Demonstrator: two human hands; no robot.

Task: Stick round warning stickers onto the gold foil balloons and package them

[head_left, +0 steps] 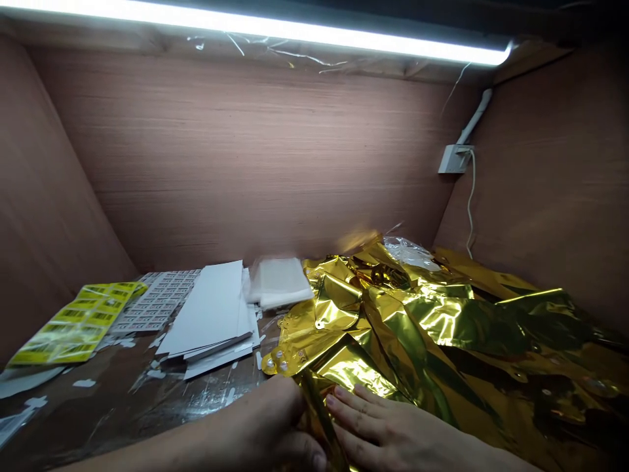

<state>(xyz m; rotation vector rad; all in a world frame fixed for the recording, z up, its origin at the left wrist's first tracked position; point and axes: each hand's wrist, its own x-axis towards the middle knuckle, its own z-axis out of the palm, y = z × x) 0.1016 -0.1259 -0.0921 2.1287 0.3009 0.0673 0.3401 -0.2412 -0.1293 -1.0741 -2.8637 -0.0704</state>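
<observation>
A large heap of shiny gold foil [442, 314] covers the right side of the table. My left hand [265, 426] is at the bottom centre, its curled fingers closed around a narrow fold of gold foil. Beside it, my right hand [373, 426] lies palm down on the foil, fingers stretched and pointing left. Just above my left hand, a foil corner with small round pale discs [281, 360] rests on the table. The lower parts of both hands run out of view.
Left of the foil lie a stack of white cards [209, 314], clear plastic sleeves [282, 282], printed label sheets [157, 298] and yellow label sheets [78, 324]. White scraps dot the dark table [122, 400]. A socket box [455, 159] with a cord hangs at the back right.
</observation>
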